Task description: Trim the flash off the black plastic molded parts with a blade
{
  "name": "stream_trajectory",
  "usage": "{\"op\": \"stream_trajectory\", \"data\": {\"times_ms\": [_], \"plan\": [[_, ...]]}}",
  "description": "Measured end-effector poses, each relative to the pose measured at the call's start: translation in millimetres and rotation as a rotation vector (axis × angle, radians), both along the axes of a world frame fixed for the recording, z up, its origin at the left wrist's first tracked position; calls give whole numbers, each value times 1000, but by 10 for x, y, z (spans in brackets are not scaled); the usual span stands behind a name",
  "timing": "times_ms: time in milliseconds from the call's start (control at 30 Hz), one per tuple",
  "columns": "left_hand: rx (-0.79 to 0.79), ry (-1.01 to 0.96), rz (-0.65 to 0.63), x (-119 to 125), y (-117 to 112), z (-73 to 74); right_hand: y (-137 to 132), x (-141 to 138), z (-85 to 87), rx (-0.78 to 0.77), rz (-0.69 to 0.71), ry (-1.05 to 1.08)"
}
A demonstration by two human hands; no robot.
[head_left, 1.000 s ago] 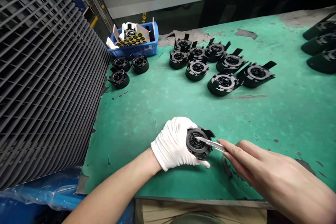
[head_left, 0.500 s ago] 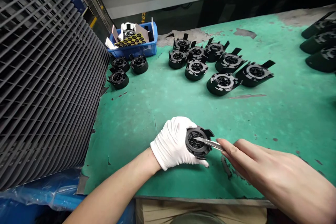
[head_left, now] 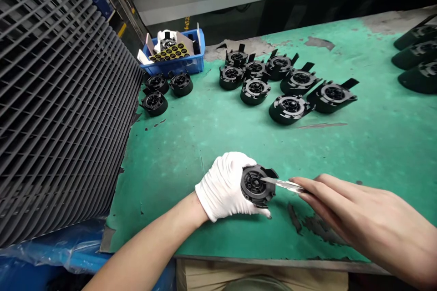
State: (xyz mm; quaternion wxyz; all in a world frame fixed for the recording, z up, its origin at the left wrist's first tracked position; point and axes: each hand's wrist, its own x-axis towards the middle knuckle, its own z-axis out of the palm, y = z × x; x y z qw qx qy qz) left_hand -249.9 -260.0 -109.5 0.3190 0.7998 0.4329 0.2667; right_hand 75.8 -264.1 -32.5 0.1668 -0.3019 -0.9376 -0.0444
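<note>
Green, worn, flat-topped workbench [head_left: 184, 145] spreads beneath both sets of fingers

Biggest thing here, that bench top, and it's scuffed: torn patches far ahead of the fingers and more just below the right ones. Left of the gloved fingers, a tall stack of dark grey slatted grids [head_left: 68, 100]. Straight ahead of the fingers, well apart from them, a loose group of eight short black cylinders with raised tabs [head_left: 297, 81]. Farther left, ahead of the gloved fingers, sits a blue rectangular plastic bin [head_left: 191, 64], and just on its near side stand three similar black cylinders [head_left: 157, 82].

To the hands! The bare right hand [head_left: 358, 218] lies right of the gloved fingers, its thumb and forefinger pinched together on a tool. The left hand [head_left: 227, 188], in a white fabric glove, has its fingers clamped around the left side of a round black plastic part [head_left: 254, 187], held ring-patterned face up; one gloved digit pokes out below it. And smallest, between the right fingertips and that part: a slim silver metal blade [head_left: 285, 185], tip over the face near its centre. Whether they touch, I can't tell.
</note>
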Motion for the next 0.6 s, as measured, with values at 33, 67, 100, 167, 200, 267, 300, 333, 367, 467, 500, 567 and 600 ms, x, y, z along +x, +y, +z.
{"op": "stream_trajectory", "data": {"times_ms": [33,67,100,167,200,267,300,333,367,467,500,567,600], "plan": [[12,4,3,-2,-3,1,-11,-17,-11,1,-8,3],[21,10,0,-3,-5,4,-24,-37,-22,1,-5,5],[26,17,-5,-5,-7,7,-38,-57,-30,1,3,4],[27,26,-18,-11,-10,11,-57,-83,-36,0,15,6],[26,28,-21,-14,-12,10,-62,-83,-35,-15,24,11],[30,32,-20,-24,-19,-1,-59,-53,-32,-68,55,29],[35,30,-19,-30,-25,-12,-54,-28,-33,-98,61,46],[44,22,-15,-36,-32,-26,-50,-1,-37,-127,55,65],[56,8,-13,-43,-40,-41,-48,22,-46,-155,37,84],[91,-34,15,-61,-66,-73,-68,50,-96,-206,-22,117],[96,-34,23,-66,-72,-73,-85,48,-117,-208,-21,114],[82,-7,19,-71,-73,-51,-131,54,-162,-207,8,104],[70,10,5,-72,-70,-33,-158,72,-184,-223,17,100]]}}
